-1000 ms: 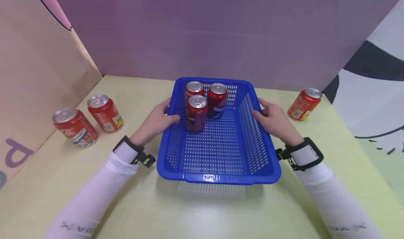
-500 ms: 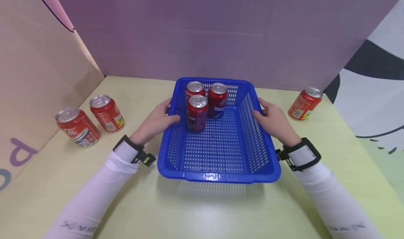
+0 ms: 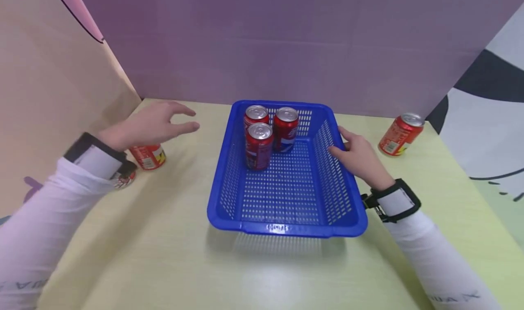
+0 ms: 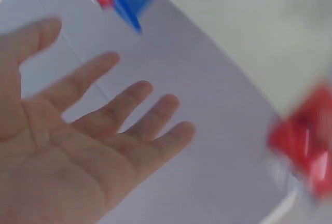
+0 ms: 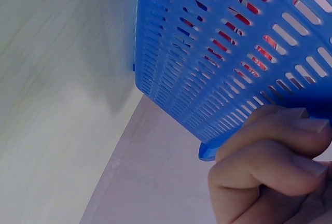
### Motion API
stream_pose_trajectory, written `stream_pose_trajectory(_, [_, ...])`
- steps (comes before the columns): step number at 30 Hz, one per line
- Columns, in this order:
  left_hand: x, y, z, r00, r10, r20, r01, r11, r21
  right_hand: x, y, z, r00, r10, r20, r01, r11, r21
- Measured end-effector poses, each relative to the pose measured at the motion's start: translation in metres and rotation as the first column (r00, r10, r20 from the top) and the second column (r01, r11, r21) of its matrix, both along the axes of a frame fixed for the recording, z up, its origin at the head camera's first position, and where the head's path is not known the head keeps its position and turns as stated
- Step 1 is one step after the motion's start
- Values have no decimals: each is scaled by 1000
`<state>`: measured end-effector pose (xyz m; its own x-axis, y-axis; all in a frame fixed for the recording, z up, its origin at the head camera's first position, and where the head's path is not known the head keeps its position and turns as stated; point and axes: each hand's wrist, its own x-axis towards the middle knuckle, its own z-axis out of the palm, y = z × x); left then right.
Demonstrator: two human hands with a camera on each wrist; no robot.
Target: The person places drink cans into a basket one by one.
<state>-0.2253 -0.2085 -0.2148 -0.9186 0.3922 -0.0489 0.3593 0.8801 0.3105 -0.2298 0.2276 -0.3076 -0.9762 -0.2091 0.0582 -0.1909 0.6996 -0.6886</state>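
My right hand [image 3: 360, 160] grips the right rim of a blue plastic basket [image 3: 304, 230], thumb over the edge. In the right wrist view its fingers [image 5: 262, 167] are curled under the rim by the slotted wall. Three red soda cans stand upright in the basket's far left part: a front can [image 3: 259, 153], a back left can [image 3: 256, 113] and a back right can [image 3: 285, 130]. My left hand [image 3: 149, 123] is in the air left of the basket, its spread fingers holding nothing. Beneath it, a soda can [image 3: 149, 158] and another can [image 3: 124, 180] are partly hidden.
A further red soda can [image 3: 401, 135] stands on the pale table [image 3: 180, 237], right of the basket. A purple panel [image 3: 286, 41] closes off the back, with a beige panel [image 3: 53, 82] on the left.
My left hand has let go of the basket's left rim and moved left, over the two cans there. My right hand keeps its grip, and the cans in the basket stand as before.
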Motion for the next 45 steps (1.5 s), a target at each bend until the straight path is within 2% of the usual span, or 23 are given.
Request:
stream_pose_trajectory(3, [-12,-19,16,994,34,107,-20,992,-127,0,1,1,1000,2,1,-2,1000,-12])
stream_pose_trajectory(5, [-20,-29,21,979,70,189,-33,980,-196,1,2,1,1000,6,4,-6,1000,-23])
stream_pose_trajectory(9, [-35,-43,25,955,93,282,-23,970,-243,3,2,0,1000,12,6,-12,999,-30])
stream_pose_trajectory(13, [-46,-52,23,929,134,344,-50,969,-243,3,1,0,1000,8,12,-7,999,-31])
stream_pose_trajectory(17, [-54,-60,16,887,201,416,-110,966,-232,4,-2,0,1000,6,26,-5,999,-38])
stream_pose_trajectory(19, [-56,-65,12,877,222,427,-111,957,-268,3,-3,0,1000,6,30,-5,999,-39])
stream_pose_trajectory(21, [-58,-69,8,874,237,423,-104,944,-313,3,-4,0,1000,5,30,-4,999,-37])
stream_pose_trajectory(24, [-59,-76,3,888,219,406,-64,930,-361,3,-6,1,1000,2,30,-1,999,-32])
stream_pose_trajectory(27, [-60,-83,0,866,230,444,-73,937,-342,4,-7,2,1000,-2,26,2,1000,-24])
stream_pose_trajectory(30, [-58,-88,-2,832,244,499,-94,947,-306,5,-8,4,1000,-2,24,2,1000,-20])
stream_pose_trajectory(35, [-55,-88,-7,819,208,535,-62,959,-277,5,-8,5,1000,-1,22,1,1000,-16])
stream_pose_trajectory(38, [-53,-86,-10,788,200,582,-79,971,-226,6,-8,5,1000,-3,19,3,1000,-13])
stream_pose_trajectory(40, [-52,-85,-13,776,202,597,-105,976,-193,6,-8,5,1000,-4,18,4,1000,-16])
stream_pose_trajectory(42, [-51,-84,-15,778,206,594,-127,977,-172,6,-7,4,1000,-5,17,5,1000,-20])
stream_pose_trajectory(45, [-50,-83,-16,794,206,572,-136,977,-162,6,-7,3,1000,-4,21,4,1000,-29])
